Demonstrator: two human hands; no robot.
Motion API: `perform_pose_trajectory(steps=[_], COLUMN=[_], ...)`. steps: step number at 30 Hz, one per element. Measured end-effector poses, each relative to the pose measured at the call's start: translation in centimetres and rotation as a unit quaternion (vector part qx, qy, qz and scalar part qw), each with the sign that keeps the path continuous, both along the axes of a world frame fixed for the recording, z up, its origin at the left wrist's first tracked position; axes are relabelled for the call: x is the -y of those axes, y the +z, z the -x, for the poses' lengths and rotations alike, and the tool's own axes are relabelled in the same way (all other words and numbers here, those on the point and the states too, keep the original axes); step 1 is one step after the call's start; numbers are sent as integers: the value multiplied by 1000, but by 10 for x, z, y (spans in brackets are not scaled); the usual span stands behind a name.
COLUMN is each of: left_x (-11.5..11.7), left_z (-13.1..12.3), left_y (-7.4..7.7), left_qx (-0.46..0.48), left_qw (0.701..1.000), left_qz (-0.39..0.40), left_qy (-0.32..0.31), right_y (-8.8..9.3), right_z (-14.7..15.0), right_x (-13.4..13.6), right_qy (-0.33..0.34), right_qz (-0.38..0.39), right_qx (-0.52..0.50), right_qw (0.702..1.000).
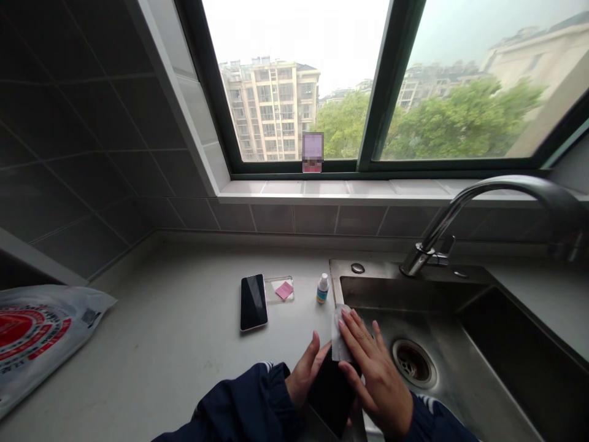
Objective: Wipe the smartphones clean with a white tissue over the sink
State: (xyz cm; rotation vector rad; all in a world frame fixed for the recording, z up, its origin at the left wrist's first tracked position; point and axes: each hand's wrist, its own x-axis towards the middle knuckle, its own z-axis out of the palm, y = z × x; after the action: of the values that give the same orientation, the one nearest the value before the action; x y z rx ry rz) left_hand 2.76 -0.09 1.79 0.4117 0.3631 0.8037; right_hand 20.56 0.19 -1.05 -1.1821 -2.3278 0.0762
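My left hand (pixel 306 373) is wrapped round a dark, flat tablet-like object (pixel 332 393), held tilted at the counter's front edge beside the sink. My right hand (pixel 375 374) presses a white cloth or tissue (pixel 339 347) with its fingers onto the upper end of that object. Just beyond the cloth a small white-capped bottle (pixel 323 288) stands upright on the counter. Further left lies a black-screened phone (pixel 253 302), and a clear case (pixel 272 293) with a pink paper piece (pixel 284 290) on it rests against the phone's right side.
A steel sink (pixel 442 328) with a drain (pixel 414 363) fills the right side, under a chrome faucet (pixel 427 239). At the far left a white printed plastic bag (pixel 46 331) lies on the counter (pixel 184 319). A window sill (pixel 331 189) runs along the back.
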Motion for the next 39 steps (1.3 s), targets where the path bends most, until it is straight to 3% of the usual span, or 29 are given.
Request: perform_pose_trajectory(steps=[3,9,16,23,28,33,39], left_x=[-3,-7,-4,-6,-8,-16,-14], left_z=[1,-2,0,1,0,1,2], left_y=[-6,-9,-15,-19,-20,-25,-19], left_qx=[-5,24,1,4,4,38,62], left_qw=[998,995,996,995,998,999,991], left_qz=[-30,-93,-48,-51,-40,1,118], left_qy=[-59,-31,-72,-89,-40,-31,-2], right_y=[-1,-2,0,-2,-3,1,10], right_z=[0,1,1,0,0,3,16], right_x=[-1,0,0,0,1,4,18], right_qy=[-10,-16,-20,-27,6,63,103], right_qz=[0,7,10,14,20,28,20], right_qx=[0,12,13,6,34,61,43], right_qw=[1000,1000,1000,1000,999,996,994])
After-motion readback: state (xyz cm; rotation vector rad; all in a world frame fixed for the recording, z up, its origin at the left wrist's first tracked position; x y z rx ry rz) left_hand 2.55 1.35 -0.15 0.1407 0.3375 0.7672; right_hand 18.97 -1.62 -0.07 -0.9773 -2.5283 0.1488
